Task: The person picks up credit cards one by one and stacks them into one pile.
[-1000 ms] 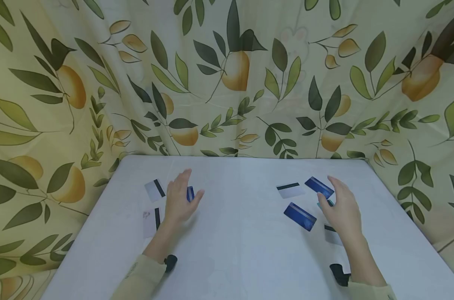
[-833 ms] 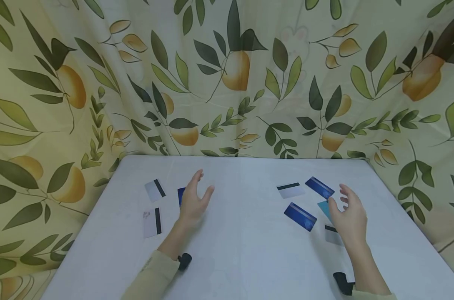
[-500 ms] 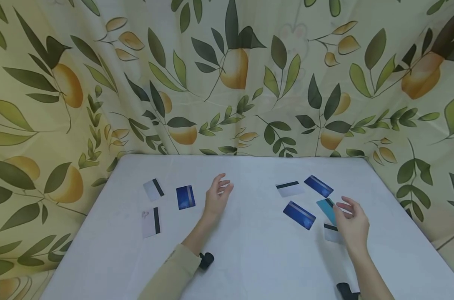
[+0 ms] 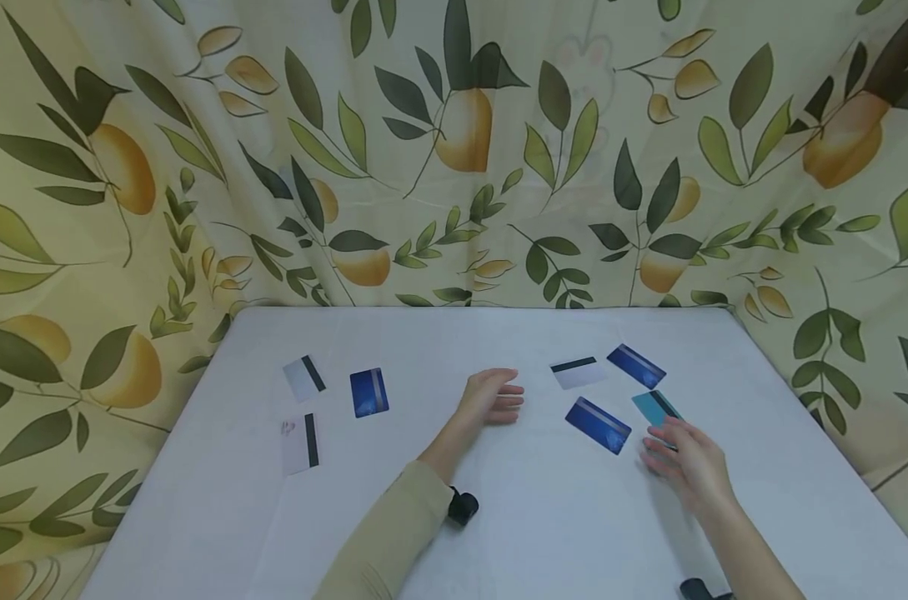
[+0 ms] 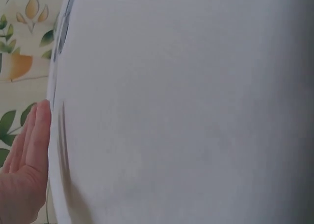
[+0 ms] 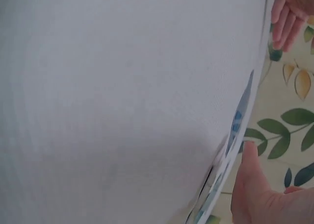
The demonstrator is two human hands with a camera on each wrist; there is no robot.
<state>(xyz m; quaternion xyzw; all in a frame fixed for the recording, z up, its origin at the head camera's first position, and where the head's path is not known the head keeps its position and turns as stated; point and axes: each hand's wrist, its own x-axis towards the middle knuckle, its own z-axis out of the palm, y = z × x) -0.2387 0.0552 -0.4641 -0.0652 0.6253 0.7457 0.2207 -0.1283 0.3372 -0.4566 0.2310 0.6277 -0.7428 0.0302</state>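
Note:
My left hand (image 4: 489,397) hovers over the middle of the table, fingers stretched toward the right and holding nothing. In the left wrist view the same hand (image 5: 30,148) shows straight fingers. My right hand (image 4: 692,465) has loosely bent fingers above the near end of a teal card (image 4: 652,406). Around it lie a blue card (image 4: 599,426), another blue card (image 4: 637,366) and a white card with a black stripe (image 4: 578,375). A further pale striped card is hidden behind the right hand. In the right wrist view, the right hand (image 6: 262,194) holds nothing.
On the left side of the white table (image 4: 438,333) lie a blue card (image 4: 368,392), a pale striped card (image 4: 302,379) and a second pale striped card (image 4: 296,446). A leaf-and-fruit patterned curtain (image 4: 423,225) hangs behind the table.
My left hand has moved right from above the left cards, uncovering the blue one. The right hand has drawn nearer the person, now covering the pale striped card. Visible cards lie as before.

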